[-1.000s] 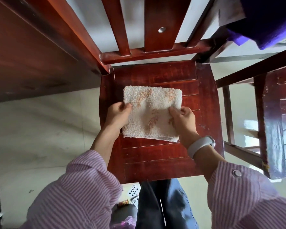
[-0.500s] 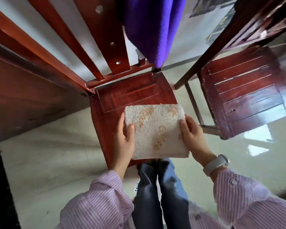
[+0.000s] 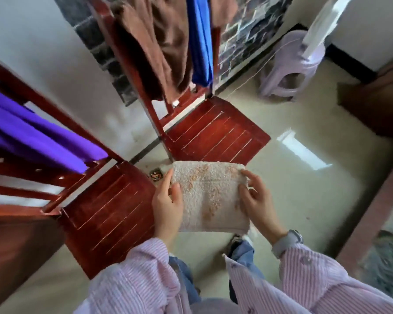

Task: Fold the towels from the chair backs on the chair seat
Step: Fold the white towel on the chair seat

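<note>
White towel [image 3: 210,196] btwn both hands' fingers [image 3: 176,191]

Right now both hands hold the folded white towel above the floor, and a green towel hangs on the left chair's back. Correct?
Not quite. The head view shows a purple towel, not green, on the left chair's back. The left hand and right hand do hold the folded white towel above the floor.

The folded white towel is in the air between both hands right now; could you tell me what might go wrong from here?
1. The folded white towel is gripped only at its side edges by the left hand and right hand, so its layers could sag open.
2. It hangs over bare floor, not a chair seat; a slip would drop it there.
3. The frame is blurred, which suggests quick movement; placement may land crooked.
</note>
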The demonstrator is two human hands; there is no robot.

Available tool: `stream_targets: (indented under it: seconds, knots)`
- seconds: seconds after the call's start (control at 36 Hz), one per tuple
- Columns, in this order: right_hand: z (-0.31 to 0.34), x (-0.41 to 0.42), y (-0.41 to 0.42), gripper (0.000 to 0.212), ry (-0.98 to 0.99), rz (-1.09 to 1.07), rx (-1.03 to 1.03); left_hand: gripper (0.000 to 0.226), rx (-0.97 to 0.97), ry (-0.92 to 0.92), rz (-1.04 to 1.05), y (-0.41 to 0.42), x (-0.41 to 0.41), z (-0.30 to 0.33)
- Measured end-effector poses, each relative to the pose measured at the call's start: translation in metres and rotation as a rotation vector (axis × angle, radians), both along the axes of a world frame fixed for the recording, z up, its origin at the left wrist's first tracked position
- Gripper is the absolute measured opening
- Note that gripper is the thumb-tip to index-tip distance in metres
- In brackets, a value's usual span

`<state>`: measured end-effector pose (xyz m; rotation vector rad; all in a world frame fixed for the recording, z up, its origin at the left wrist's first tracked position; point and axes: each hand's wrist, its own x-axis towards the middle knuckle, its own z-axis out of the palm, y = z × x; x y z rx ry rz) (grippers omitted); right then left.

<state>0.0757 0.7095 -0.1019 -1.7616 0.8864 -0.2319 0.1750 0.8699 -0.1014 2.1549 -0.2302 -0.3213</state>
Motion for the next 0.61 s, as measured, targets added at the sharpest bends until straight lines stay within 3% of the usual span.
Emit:
stream_targets:
  seconds: [0.22,0.61]
  knots:
    - [0.029,-0.083,-0.165,0.018,-0.041,-0.180,0.018,0.035,-0.010,0.103,-0.111,-0.180,-0.049,0.028]
    - [0.046,-0.155,-0.390,0.020,-0.059,-0.535,-0.016,0.031,-0.039,0.056,-0.507,-0.463,-0.075,0.049]
